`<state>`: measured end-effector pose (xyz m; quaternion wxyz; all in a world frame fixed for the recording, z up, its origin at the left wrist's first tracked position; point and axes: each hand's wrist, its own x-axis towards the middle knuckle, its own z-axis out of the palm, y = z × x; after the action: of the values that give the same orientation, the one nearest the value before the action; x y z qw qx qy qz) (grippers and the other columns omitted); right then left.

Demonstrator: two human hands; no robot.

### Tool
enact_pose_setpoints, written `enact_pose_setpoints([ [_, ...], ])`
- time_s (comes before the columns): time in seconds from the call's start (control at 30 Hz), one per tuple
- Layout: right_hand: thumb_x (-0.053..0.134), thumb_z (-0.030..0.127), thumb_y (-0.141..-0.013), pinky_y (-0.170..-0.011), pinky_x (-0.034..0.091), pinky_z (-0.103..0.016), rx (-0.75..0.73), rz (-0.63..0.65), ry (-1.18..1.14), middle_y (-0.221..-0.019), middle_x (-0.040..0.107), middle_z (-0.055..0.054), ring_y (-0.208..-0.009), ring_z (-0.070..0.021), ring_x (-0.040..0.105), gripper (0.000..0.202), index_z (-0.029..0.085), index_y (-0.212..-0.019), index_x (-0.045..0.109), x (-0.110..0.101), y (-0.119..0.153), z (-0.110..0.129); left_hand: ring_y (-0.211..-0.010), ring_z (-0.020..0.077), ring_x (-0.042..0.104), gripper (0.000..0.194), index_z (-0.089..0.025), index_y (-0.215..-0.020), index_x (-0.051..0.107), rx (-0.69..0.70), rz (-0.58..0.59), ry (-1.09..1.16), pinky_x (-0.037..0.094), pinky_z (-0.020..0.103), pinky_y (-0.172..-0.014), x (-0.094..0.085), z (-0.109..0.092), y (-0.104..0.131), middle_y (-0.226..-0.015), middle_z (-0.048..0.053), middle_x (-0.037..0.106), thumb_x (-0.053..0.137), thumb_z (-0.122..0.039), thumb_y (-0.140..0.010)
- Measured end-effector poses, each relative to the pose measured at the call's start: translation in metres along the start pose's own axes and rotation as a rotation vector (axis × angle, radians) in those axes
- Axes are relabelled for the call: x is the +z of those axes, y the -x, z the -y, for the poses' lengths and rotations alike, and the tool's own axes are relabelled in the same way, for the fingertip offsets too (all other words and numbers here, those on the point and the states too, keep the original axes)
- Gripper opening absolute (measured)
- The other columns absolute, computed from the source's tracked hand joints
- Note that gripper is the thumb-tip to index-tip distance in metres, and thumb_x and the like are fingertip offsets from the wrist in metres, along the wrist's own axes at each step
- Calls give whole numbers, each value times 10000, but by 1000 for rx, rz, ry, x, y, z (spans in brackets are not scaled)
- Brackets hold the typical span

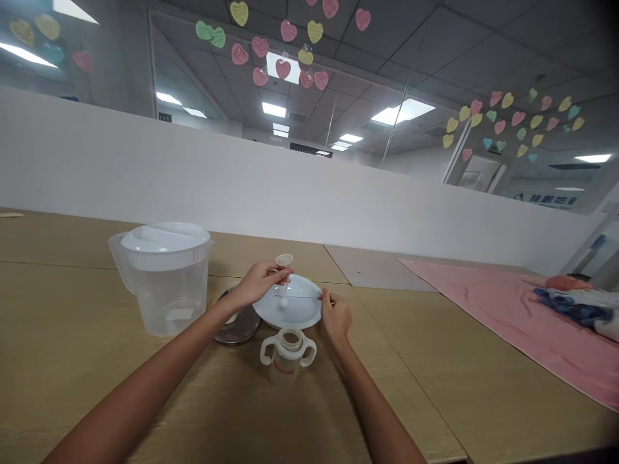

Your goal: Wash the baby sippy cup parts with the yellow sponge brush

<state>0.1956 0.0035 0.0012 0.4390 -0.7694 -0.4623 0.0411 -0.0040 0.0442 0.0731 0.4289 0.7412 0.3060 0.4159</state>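
My left hand (261, 281) is closed on a small white straw piece (284, 260) with a round top; its thin stem hangs down over a white bowl (302, 309). At the bowl's right rim, the fingers of my right hand (336, 316) are pressed together on the edge. Just in front of the bowl stands a clear bottle (285, 366), open at the top, with a white two-handled collar. A round dark metal dish (240, 327) lies left of the bowl, partly hidden by my left forearm.
A large clear pitcher (169, 290) with a white lid stands on the wooden table (435, 348) at the left. A pink cloth (503, 309) covers the right side, with blue and white fabric on it. Behind the table runs a white wall (290, 206) under glass.
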Motion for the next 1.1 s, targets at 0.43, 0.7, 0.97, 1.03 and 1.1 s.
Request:
enact_pose_setpoints([
  [0.43, 336, 458, -871, -564, 322, -242, -5, 5, 28, -814, 699, -65, -723, -184, 602, 470, 186, -789, 711, -4, 2, 4, -761, 151, 627, 302, -110, -940, 636, 3, 122, 180, 527, 279, -724, 19, -53, 42, -811, 59, 659, 578, -367, -794],
  [0.7, 330, 462, -865, -547, 307, -252, 2, 14, 23, -793, 698, -62, -708, -189, 601, 475, 189, -793, 712, -4, 1, 2, -718, 147, 627, 367, -124, -941, 637, -30, 346, 129, 527, 276, -713, 18, -48, 43, -751, 39, 651, 587, -446, -771],
  [0.97, 340, 463, -871, -565, 324, -243, -14, 19, 6, -809, 699, -52, -714, -186, 603, 466, 192, -781, 709, -5, 2, 3, -763, 142, 617, 307, -127, -966, 637, 0, 297, 149, 530, 274, -730, 10, -56, 45, -770, 38, 645, 540, -381, -823],
  [1.03, 345, 450, -875, -571, 328, -241, -16, 12, 13, -807, 699, -53, -718, -187, 604, 456, 194, -775, 708, -5, 2, 3, -756, 143, 619, 310, -130, -962, 639, -6, 294, 123, 530, 275, -723, 8, -55, 43, -767, 35, 644, 544, -387, -817],
  [1.1, 348, 439, -876, -572, 330, -240, -16, 12, 17, -796, 699, -54, -719, -186, 606, 449, 192, -768, 708, -5, 2, 4, -750, 146, 623, 320, -134, -961, 640, -7, 288, 98, 527, 270, -714, 6, -53, 42, -771, 35, 648, 545, -400, -811],
])
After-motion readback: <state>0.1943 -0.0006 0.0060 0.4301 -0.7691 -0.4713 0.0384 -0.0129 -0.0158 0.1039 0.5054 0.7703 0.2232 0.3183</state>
